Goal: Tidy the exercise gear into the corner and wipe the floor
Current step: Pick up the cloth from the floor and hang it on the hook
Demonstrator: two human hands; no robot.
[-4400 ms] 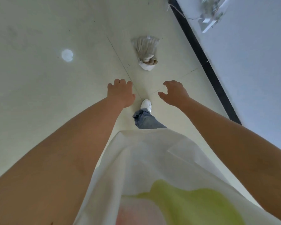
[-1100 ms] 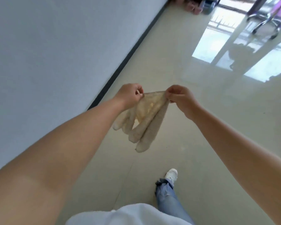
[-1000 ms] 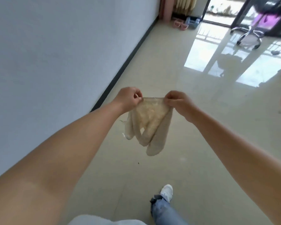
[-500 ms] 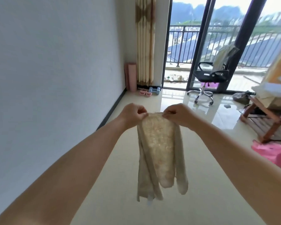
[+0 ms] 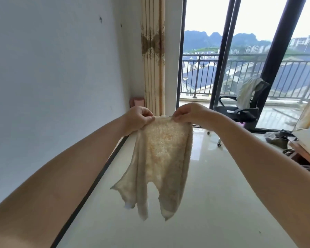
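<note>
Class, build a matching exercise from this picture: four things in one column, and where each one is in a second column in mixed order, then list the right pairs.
Things
1. cloth
2. office chair
3. curtain
4. pink mat

Places
A. upright in the far corner against the wall
B. hanging beside the glass door frame
C. pinched at its top edge by the left hand and right hand
D. by the balcony door, a garment draped over its back

Pairs: 1-C, 2-D, 3-B, 4-A
</note>
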